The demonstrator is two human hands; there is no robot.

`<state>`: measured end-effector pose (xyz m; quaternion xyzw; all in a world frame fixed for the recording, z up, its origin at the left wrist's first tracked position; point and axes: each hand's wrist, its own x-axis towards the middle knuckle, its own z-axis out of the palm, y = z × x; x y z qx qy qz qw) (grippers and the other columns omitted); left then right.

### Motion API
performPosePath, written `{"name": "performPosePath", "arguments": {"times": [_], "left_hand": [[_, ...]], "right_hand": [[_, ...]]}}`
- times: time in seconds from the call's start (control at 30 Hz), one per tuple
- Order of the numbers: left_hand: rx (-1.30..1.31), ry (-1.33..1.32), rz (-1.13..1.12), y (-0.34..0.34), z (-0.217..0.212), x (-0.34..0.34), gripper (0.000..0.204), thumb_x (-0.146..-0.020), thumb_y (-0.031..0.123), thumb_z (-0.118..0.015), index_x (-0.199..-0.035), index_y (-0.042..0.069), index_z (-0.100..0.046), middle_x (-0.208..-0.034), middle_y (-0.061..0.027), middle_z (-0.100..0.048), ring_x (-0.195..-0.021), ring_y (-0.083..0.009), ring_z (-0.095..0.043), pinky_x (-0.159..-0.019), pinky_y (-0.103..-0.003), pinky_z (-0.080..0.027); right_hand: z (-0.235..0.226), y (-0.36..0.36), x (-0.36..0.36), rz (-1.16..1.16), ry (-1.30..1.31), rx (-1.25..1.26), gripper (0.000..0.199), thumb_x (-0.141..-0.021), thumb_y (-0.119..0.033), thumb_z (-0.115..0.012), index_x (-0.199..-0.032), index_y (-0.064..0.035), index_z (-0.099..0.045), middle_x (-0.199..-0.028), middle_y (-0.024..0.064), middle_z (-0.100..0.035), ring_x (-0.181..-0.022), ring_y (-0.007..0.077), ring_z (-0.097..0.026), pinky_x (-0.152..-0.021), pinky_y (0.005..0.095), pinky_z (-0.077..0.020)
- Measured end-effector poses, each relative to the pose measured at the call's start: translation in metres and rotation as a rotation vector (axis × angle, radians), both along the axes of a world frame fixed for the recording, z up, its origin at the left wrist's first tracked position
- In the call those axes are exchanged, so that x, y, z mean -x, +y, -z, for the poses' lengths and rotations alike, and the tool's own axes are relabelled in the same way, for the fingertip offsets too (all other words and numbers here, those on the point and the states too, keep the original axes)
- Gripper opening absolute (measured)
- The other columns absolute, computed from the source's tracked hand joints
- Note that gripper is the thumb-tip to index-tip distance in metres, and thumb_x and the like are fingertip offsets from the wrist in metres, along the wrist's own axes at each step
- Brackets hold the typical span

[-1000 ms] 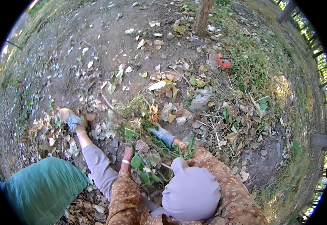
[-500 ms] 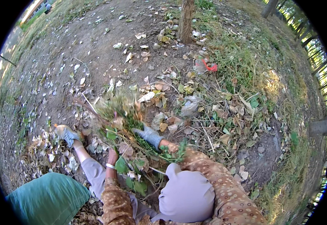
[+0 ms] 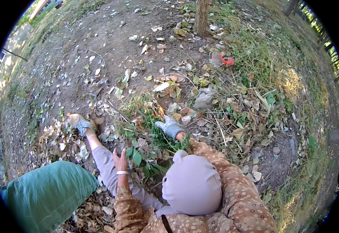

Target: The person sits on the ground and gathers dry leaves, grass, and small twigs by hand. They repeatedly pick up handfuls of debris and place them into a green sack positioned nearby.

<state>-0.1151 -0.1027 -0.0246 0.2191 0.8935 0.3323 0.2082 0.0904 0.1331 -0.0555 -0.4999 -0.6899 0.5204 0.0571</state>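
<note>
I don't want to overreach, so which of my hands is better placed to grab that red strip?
Probably your right hand: gloved, it lies nearer the red strip. Your bare left hand is farther off, beside the green leaves.

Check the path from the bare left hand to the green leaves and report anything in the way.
Nothing visible stands between them: the leaves lie just right of the left hand. The gloved right hand is farther off, beyond the leaves, out of that path.
</note>
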Motion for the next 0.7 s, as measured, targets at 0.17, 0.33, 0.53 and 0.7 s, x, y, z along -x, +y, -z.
{"name": "performPosePath", "arguments": {"times": [0.17,0.33,0.53,0.7], "left_hand": [[-0.116,0.587,0.359,0.002,-0.058,-0.049,0.07,-0.08,0.024,-0.067,-0.138,0.0,-0.035,-0.14,-0.0255,-0.036,-0.131,-0.0391,-0.034,-0.109,-0.044,-0.026],[-0.076,0.739,1.282,0.092,-0.016,-0.112,0.065,-0.092,0.025,-0.044,-0.146,0.002,-0.016,-0.152,-0.0132,-0.021,-0.142,-0.0284,-0.016,-0.115,-0.045,-0.012],[0.409,0.478,1.314,0.106,0.018,-0.097,0.078,-0.084,0.056,-0.047,-0.147,0.016,-0.022,-0.152,-0.0102,-0.023,-0.142,-0.0313,-0.014,-0.11,-0.059,-0.007],[0.308,0.76,1.314,0.086,0.062,-0.068,0.06,-0.087,0.046,-0.048,-0.139,0.019,-0.041,-0.15,-0.0111,-0.026,-0.141,-0.0333,-0.017,-0.107,-0.065,-0.008]], "right_hand": [[-0.03,-0.034,-0.009,-0.046,0.027,-0.058,0.061,-0.086,-0.048,-0.052,-0.124,-0.0006,-0.049,-0.124,0.0242,-0.053,-0.114,0.0389,-0.052,-0.094,0.0433,-0.0415],[0.012,-0.047,-0.018,-0.046,0.097,-0.19,0.047,-0.087,-0.04,-0.049,-0.115,-0.003,-0.058,-0.116,0.0213,-0.059,-0.108,0.0365,-0.056,-0.09,0.0426,-0.0445],[-0.016,-0.05,-0.09,-0.127,0.237,-0.163,0.052,-0.09,-0.042,-0.052,-0.122,-0.001,-0.055,-0.12,0.0191,-0.059,-0.112,0.0325,-0.056,-0.095,0.038,-0.0428],[-0.047,-0.04,-0.198,0.346,0.133,-0.549,0.043,-0.09,-0.037,-0.057,-0.115,-0.0018,-0.059,-0.115,0.0163,-0.061,-0.106,0.0291,-0.059,-0.093,0.0383,-0.0443]]}}
